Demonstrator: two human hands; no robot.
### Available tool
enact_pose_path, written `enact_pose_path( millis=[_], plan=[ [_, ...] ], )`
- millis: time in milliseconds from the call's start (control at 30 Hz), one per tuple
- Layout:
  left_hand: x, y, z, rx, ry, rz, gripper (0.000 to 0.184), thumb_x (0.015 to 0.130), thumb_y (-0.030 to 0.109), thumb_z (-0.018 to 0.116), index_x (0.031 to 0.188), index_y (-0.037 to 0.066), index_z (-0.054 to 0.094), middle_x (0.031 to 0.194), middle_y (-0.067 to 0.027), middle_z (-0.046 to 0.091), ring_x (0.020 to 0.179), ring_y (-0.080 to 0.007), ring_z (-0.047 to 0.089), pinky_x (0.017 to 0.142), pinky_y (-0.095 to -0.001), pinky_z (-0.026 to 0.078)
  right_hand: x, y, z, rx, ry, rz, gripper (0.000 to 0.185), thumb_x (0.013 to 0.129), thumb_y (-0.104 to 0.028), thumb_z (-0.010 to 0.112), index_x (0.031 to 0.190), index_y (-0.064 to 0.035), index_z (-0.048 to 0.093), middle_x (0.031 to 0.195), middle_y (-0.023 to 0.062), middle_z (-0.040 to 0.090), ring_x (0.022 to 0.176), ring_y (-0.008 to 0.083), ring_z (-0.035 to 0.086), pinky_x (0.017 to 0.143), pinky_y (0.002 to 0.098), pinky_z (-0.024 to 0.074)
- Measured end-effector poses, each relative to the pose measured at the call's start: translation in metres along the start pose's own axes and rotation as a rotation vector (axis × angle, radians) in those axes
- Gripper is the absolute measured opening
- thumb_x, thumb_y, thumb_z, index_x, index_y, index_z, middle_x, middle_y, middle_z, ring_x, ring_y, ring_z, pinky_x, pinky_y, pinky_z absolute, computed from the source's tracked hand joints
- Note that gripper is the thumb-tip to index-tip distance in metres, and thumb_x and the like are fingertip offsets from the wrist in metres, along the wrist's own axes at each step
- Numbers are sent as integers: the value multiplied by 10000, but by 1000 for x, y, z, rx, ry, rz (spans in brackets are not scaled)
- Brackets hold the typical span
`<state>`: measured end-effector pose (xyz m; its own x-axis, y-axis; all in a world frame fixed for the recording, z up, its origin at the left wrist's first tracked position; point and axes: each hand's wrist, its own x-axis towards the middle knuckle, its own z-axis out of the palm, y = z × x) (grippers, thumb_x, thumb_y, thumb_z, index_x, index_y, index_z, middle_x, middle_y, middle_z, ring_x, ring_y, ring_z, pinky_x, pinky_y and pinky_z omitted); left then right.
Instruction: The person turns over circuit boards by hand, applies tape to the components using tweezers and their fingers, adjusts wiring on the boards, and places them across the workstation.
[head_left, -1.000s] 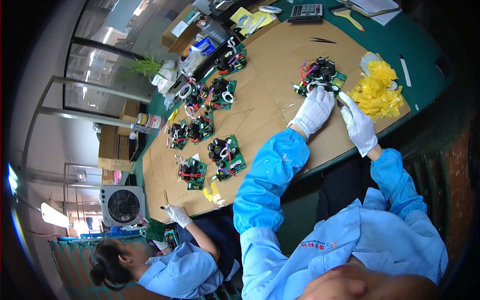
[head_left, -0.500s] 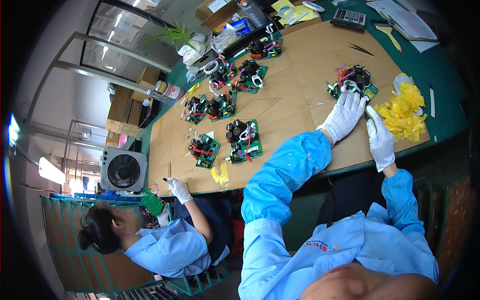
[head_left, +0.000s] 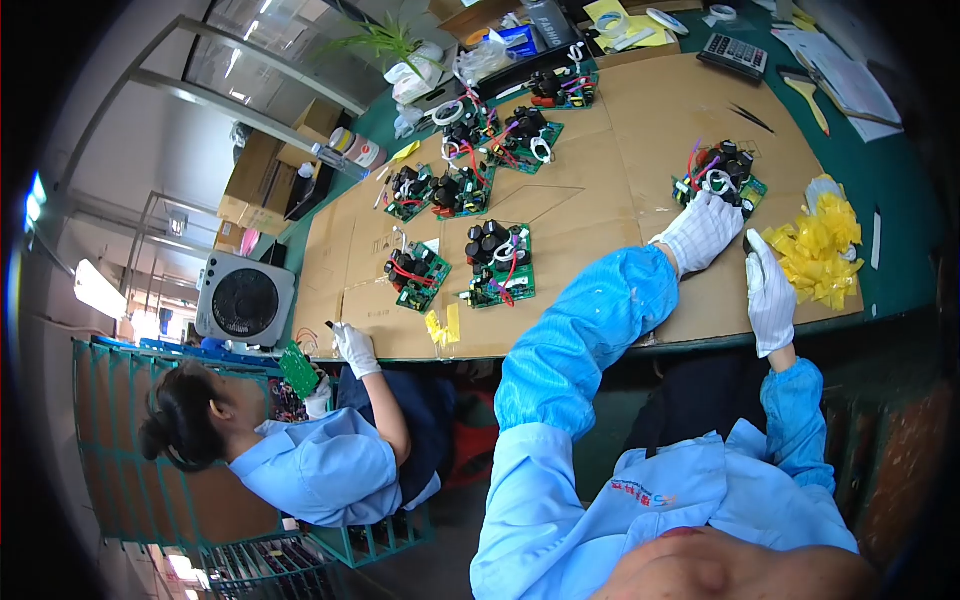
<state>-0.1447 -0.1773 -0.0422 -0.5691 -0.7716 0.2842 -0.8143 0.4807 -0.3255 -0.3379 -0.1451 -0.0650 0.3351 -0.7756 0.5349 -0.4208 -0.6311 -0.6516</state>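
Observation:
A green circuit board (head_left: 757,190) with black capacitors, a white wire loop and red and purple wires lies on the cardboard at the right. My left hand (head_left: 703,232), in a white striped glove, reaches over its near edge, with bent fingers at the white loop. My right hand (head_left: 770,295), gloved too, is held just off the board's near right corner. Its fingers are together, with a small dark tip at their end that I cannot make out. Right beside it is a pile of yellow tape pieces (head_left: 818,255).
Several similar boards (head_left: 500,265) stand left on the cardboard (head_left: 590,215). Tweezers (head_left: 752,118), a calculator (head_left: 733,56) and a brush (head_left: 805,98) lie beyond my hands. A co-worker (head_left: 310,450) sits at the left, holding a green board (head_left: 297,370). A fan (head_left: 245,300) stands behind.
The whole view has shifted a little. My left hand has drawn back slightly toward the board's near edge, so more of the white loop shows. My right hand stays close by.

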Motion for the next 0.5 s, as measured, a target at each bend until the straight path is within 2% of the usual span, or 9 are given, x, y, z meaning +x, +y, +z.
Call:
enact_pose_path(
  millis=[133, 200, 233, 333, 367, 500],
  plan=[
    [-10, 8, -6, 46, 18, -60, 296, 833, 186, 570, 1087, 37, 593, 957, -98, 618, 940, -269, 605, 915, -431, 412, -1, 0, 0, -15, -3, -10, 320, 1021, -113, 515, 1308, 12, 582, 1260, 165, 651, 1154, 301, 633, 979, 358, 483],
    [-13, 15, -6, -9, -34, -160, 378, 787, 188, 598, 1127, 25, 562, 927, -96, 585, 929, -273, 572, 845, -406, 406, -2, -3, 0, -25, -16, 14, 316, 1022, -117, 518, 1303, 11, 587, 1250, 162, 658, 1144, 297, 639, 973, 354, 487],
    [-14, 18, -5, 6, 36, -183, 417, 758, 197, 623, 1134, 28, 563, 933, -100, 581, 935, -271, 563, 846, -407, 405, -2, -1, 1, -31, -28, 13, 314, 1024, -120, 519, 1300, 11, 590, 1244, 159, 662, 1137, 296, 643, 965, 352, 491],
    [-16, 26, -8, -77, 38, -279, 417, 747, 213, 637, 1118, 34, 568, 930, -105, 575, 931, -270, 553, 839, -414, 403, -1, -2, 1, -29, -12, -26, 311, 1006, -125, 544, 1292, -14, 600, 1201, 164, 676, 1075, 319, 665, 904, 370, 516],
    [-18, 30, -1, -110, 158, -327, 412, 708, 205, 651, 1081, 41, 584, 924, -116, 571, 928, -279, 547, 824, -426, 401, -2, -2, 1, -25, -15, -29, 311, 1006, -125, 544, 1292, -14, 600, 1201, 164, 676, 1075, 319, 665, 904, 370, 516],
    [-23, 30, -5, -233, 269, -422, 393, 675, 182, 651, 1040, 45, 601, 924, -129, 570, 924, -295, 548, 811, -439, 400, -1, -4, -1, -37, 7, -53, 313, 1006, -116, 543, 1297, -13, 595, 1196, 164, 677, 1063, 321, 668, 890, 368, 521]
  ],
)
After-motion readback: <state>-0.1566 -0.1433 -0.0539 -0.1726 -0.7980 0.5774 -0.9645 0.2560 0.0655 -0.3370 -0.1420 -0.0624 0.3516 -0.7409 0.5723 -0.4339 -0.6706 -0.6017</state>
